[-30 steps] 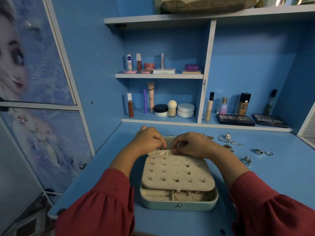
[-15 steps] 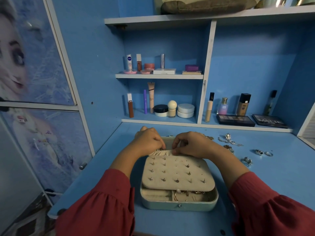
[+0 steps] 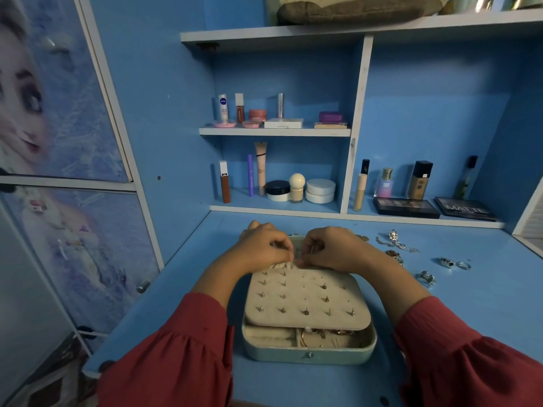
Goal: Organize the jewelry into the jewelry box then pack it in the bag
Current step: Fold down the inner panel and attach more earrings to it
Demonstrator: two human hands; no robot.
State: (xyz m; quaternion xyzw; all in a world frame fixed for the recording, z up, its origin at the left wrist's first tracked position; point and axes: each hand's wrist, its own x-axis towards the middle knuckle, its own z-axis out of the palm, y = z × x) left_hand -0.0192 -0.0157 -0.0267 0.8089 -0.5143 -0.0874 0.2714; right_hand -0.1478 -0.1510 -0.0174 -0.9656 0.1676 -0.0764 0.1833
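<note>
Left hand (image 3: 266, 249), centre of frame, fingers curled and pinched narrow at the ruffled cream strip (image 3: 279, 265) along the far edge of the earring panel (image 3: 305, 298); whether it pinches the fabric or a small piece of jewelry, cannot tell. The panel lies tilted over the open pale-green jewelry box (image 3: 308, 352), stud posts poking up through it, gold pieces visible in the compartments beneath at lower centre. Right hand (image 3: 332, 249) meets the left at the same edge, fingertips closed on something too small to identify. Judgement: an item is being seated at the ruffled strip. To do it well, steady the panel with one hand, push straight, and avoid snagging neighbouring posts. Right of centre, loose on the blue desk (image 3: 470, 304): a silver chain (image 3: 395, 243) and rings (image 3: 455, 263), not yet boxed. No bag identifiable.
</note>
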